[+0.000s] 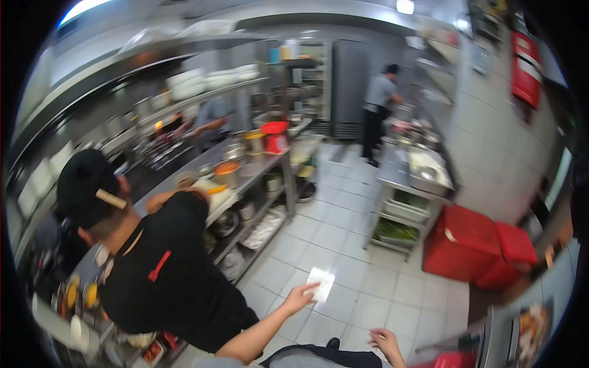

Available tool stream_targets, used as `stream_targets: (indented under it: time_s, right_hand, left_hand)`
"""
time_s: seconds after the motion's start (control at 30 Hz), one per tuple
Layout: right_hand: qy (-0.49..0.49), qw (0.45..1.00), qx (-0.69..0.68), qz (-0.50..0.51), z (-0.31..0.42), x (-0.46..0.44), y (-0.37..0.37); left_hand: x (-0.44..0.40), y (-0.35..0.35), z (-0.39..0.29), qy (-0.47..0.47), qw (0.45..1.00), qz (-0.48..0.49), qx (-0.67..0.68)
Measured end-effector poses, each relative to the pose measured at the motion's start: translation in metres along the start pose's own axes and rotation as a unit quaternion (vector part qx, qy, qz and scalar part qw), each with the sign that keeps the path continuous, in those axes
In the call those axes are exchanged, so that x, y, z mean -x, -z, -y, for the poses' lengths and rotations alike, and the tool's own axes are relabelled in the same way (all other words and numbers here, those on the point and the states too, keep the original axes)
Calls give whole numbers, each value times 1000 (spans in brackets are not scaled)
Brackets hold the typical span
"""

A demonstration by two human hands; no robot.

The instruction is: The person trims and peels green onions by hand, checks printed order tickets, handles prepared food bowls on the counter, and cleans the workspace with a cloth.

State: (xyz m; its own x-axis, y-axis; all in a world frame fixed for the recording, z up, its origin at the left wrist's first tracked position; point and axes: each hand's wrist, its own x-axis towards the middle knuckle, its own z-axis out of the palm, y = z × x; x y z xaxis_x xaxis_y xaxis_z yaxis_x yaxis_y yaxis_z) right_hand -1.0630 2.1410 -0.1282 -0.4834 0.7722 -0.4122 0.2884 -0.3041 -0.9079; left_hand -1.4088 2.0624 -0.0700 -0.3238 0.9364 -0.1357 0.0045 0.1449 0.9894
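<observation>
My left hand (pixel 298 299) reaches forward over the tiled floor at the lower middle. Pinched between its fingers is a white paper slip (pixel 321 284), too blurred to read. My right hand (pixel 386 342) hangs low near the bottom edge, its fingers loosely bent and apart, with nothing visible in them. Below it, to the right, lies a red object (pixel 455 360) partly cut off by the frame.
A person in black (pixel 165 264) leans over the steel counter (pixel 202 162) close on my left. Another person (pixel 378 104) stands at the far right-hand worktable (pixel 399 173). Red bins (pixel 461 243) line the right wall. Pale floor tiles (pixel 331 236) run between the counters.
</observation>
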Motion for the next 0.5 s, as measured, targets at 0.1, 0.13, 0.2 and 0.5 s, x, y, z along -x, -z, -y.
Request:
stream_targets:
  time_s: [0.1, 0.13, 0.2, 0.5]
  right_hand:
    - [-38, 999, 8, -30, 11, -52, 32]
    - [-35, 999, 15, -26, 17, -72, 38]
    - [-29, 999, 15, 5, 41, -119, 35]
    - [93, 959, 171, 204, 184, -277, -47]
  left_hand:
    - [-74, 59, -18, -99, 982, -162, 24]
    - [-91, 78, -35, -115, 966, -228, 44]
    - [-136, 135, -51, -178, 916, -360, -17]
    - [-178, 354, -237, -425, 694, -581, -5]
